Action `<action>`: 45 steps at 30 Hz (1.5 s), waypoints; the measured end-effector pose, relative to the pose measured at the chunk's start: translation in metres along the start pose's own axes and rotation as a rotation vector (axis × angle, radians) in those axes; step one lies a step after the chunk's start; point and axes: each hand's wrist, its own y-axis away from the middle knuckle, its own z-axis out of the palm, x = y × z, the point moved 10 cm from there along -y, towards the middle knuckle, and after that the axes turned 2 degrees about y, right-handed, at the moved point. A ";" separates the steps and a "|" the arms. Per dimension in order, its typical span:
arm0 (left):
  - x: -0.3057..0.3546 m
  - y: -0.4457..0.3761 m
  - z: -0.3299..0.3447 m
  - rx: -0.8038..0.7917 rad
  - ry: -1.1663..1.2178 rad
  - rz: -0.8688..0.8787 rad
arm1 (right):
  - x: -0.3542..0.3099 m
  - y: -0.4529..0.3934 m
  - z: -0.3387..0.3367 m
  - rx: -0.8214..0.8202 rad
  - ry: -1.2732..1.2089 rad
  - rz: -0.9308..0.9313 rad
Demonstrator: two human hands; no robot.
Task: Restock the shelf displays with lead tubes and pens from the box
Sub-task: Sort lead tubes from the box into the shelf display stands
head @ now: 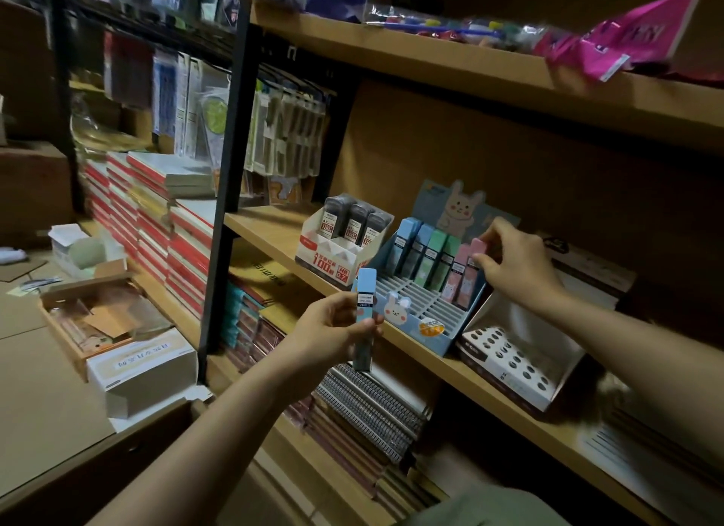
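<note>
At centre frame the left hand [333, 329] grips a blue lead tube [364, 317] upright, seemingly ready for slotting, while the right hand [513, 266] pinches a pink lead tube [472, 270] standing in the bunny display tray [423, 329] on the shelf [270, 223], apparently seating it.

The right hand [513, 265] covers the back-right corner of the blue bunny display [415, 314], the packets hanging at left [274, 133] are too blurred to read, and the pink packet [634, 43] smears at the top edge
</note>
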 end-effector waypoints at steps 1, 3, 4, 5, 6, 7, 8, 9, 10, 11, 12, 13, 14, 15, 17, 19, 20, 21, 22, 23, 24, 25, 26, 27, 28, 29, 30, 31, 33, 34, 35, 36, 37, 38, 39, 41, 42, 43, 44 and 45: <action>-0.001 -0.001 -0.001 0.002 0.009 0.001 | 0.002 -0.001 0.001 -0.011 -0.006 0.012; -0.002 -0.003 -0.002 -0.002 0.032 0.003 | 0.005 -0.002 0.004 -0.033 -0.009 0.022; -0.003 -0.004 -0.001 -0.005 0.036 0.003 | 0.006 -0.002 0.005 -0.042 0.005 0.015; -0.003 -0.005 -0.001 -0.007 0.035 0.006 | 0.006 -0.001 0.006 -0.047 0.032 0.005; -0.003 -0.006 0.000 -0.008 0.035 0.010 | 0.006 0.000 0.005 -0.042 0.079 -0.006; -0.003 -0.006 0.000 -0.008 0.043 0.014 | 0.005 0.000 0.003 -0.026 0.145 -0.019; -0.004 -0.007 0.000 -0.008 0.064 0.015 | 0.004 -0.001 0.001 -0.010 0.225 -0.035; -0.004 -0.008 0.001 -0.007 0.093 0.016 | 0.003 -0.001 0.001 -0.001 0.301 -0.052; -0.004 -0.008 0.000 -0.004 0.116 0.020 | 0.002 -0.001 0.001 0.002 0.365 -0.065; -0.004 -0.009 -0.001 0.003 0.124 0.028 | 0.002 -0.002 0.002 0.003 0.411 -0.071; -0.004 -0.009 -0.002 0.010 0.123 0.038 | 0.002 -0.001 0.004 0.003 0.439 -0.071; -0.004 -0.009 -0.003 0.016 0.120 0.049 | 0.002 -0.001 0.005 0.005 0.454 -0.069; -0.003 -0.009 -0.004 0.021 0.114 0.060 | 0.002 -0.001 0.006 0.007 0.467 -0.071; -0.003 -0.009 -0.004 0.023 0.104 0.070 | 0.001 -0.001 0.006 0.004 0.482 -0.071; -0.002 -0.009 -0.005 0.035 0.083 0.084 | 0.002 -0.003 0.006 -0.028 0.516 -0.047; 0.000 -0.009 -0.007 0.061 0.050 0.104 | -0.001 -0.002 0.001 -0.027 0.500 -0.025; 0.001 -0.009 -0.007 0.072 0.024 0.117 | -0.006 -0.001 -0.003 -0.002 0.424 -0.024; 0.003 -0.009 -0.007 0.078 -0.006 0.132 | -0.013 0.003 -0.005 0.013 0.289 -0.025; 0.005 -0.008 -0.007 0.082 -0.036 0.148 | -0.023 0.008 -0.003 -0.004 0.121 -0.024; 0.007 -0.007 -0.007 0.087 -0.065 0.165 | -0.036 0.015 0.004 -0.067 -0.049 -0.022; 0.009 -0.007 -0.006 0.088 -0.087 0.181 | -0.051 0.022 0.016 -0.162 -0.207 -0.020; 0.011 -0.006 -0.005 0.082 -0.099 0.194 | -0.068 0.031 0.027 -0.253 -0.343 -0.017; 0.012 -0.006 -0.003 0.068 -0.108 0.207 | -0.082 0.038 0.036 -0.313 -0.450 -0.011; 0.014 -0.006 0.000 0.049 -0.123 0.221 | -0.093 0.042 0.041 -0.338 -0.527 -0.002; 0.016 -0.005 0.003 0.028 -0.147 0.237 | -0.100 0.045 0.044 -0.344 -0.577 0.010; 0.017 -0.005 0.006 0.008 -0.172 0.252 | -0.105 0.045 0.045 -0.346 -0.607 0.022; 0.017 -0.005 0.007 -0.006 -0.199 0.262 | -0.106 0.044 0.046 -0.355 -0.623 0.036; 0.017 -0.006 0.008 -0.011 -0.233 0.268 | -0.105 0.043 0.047 -0.374 -0.628 0.049; 0.018 -0.010 0.006 0.029 -0.404 0.314 | -0.097 0.034 0.044 -0.385 -0.596 0.068; 0.020 -0.012 0.004 0.064 -0.549 0.364 | -0.089 0.025 0.038 -0.355 -0.583 0.081; 0.022 -0.014 0.003 0.092 -0.708 0.421 | -0.079 0.014 0.028 -0.298 -0.580 0.102; 0.024 -0.016 0.005 0.108 -0.861 0.478 | -0.068 0.001 0.016 -0.217 -0.571 0.128; 0.026 -0.018 0.007 0.113 -0.996 0.527 | -0.055 -0.011 0.004 -0.123 -0.535 0.149; 0.026 -0.021 0.009 0.114 -1.106 0.561 | -0.045 -0.022 -0.008 -0.038 -0.462 0.156; 0.025 -0.024 0.010 0.116 -1.189 0.573 | -0.038 -0.031 -0.014 0.016 -0.373 0.151; 0.020 -0.032 0.011 0.112 -1.261 0.546 | -0.034 -0.042 -0.012 0.043 -0.243 0.120; 0.016 -0.036 0.012 0.097 -1.269 0.527 | -0.033 -0.045 -0.006 0.038 -0.211 0.107; 0.011 -0.038 0.015 0.075 -1.272 0.509 | -0.034 -0.046 0.001 0.032 -0.189 0.093; 0.005 -0.040 0.017 0.051 -1.276 0.491 | -0.035 -0.047 0.008 0.028 -0.170 0.081; -0.002 -0.041 0.019 0.030 -1.279 0.474 | -0.035 -0.048 0.014 0.025 -0.157 0.074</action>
